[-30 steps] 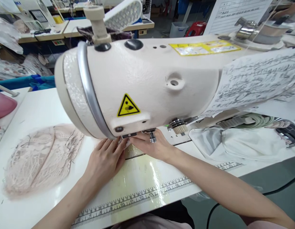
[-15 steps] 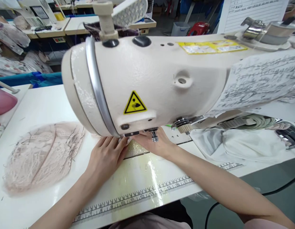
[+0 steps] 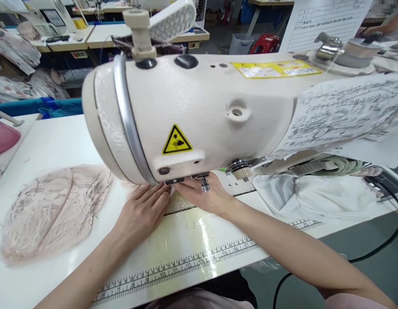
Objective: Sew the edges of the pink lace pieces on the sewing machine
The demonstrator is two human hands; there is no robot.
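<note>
Under the head of a cream sewing machine point(image 3: 199, 107), both hands work close together on pale pink lace fabric point(image 3: 172, 189), mostly hidden by the machine and fingers. My left hand point(image 3: 146, 206) lies flat with fingers stretched forward, pressing the lace to the bed. From the right, my right hand point(image 3: 205, 195) reaches in with its fingers together at the lace edge; the fingertips are partly covered by the machine's lower parts. The needle area cannot be seen. Another pink lace piece point(image 3: 57, 210), with a seam down its middle, lies on the table to the left.
White fabric point(image 3: 327, 195) lies right of the machine bed, near a coil of pale green cord point(image 3: 343, 165). A ruler strip point(image 3: 176, 270) runs along the table's front edge. Handwritten paper point(image 3: 343, 111) covers the machine arm. A black cable point(image 3: 375, 257) hangs at the right.
The view has shifted slightly, so the machine appears a little further left. My left hand's fingers look flatter and closer together on the lace. My right hand stays at the fabric.
</note>
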